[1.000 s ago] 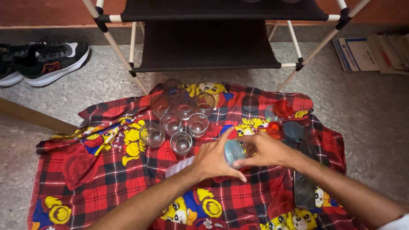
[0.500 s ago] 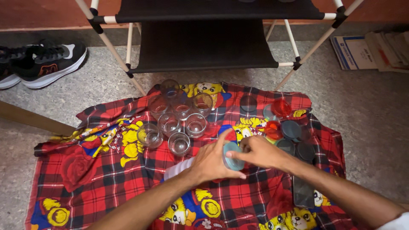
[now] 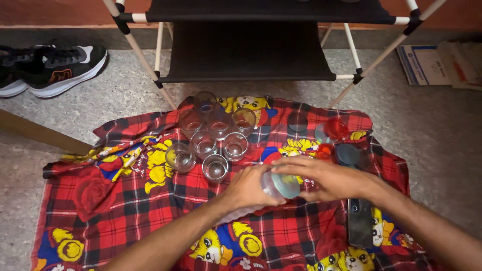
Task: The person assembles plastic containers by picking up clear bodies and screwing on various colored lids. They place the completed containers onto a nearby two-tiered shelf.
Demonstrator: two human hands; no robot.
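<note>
both hands (image 3: 301,183) closer together than before, grip pinching a smooth round clear glass jar (image 3: 279,185) over plaid cloth (image 3: 150,211)

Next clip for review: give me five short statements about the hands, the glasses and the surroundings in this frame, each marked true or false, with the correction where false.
1. Both hands hold one glass jar between them. True: the left hand grips the glass jar and the right hand is on its lid end.
2. The empty glasses stand on the black shelf. False: the cluster of glasses stands on the red plaid cloth, in front of the black shelf.
3. A dark phone lies on the cloth near the right forearm. True: the dark phone lies flat there.
4. The sneakers sit on the cloth. False: the sneakers are on the bare floor, upper left.
5. Loose lids lie right of the glasses. True: loose lids.
</note>
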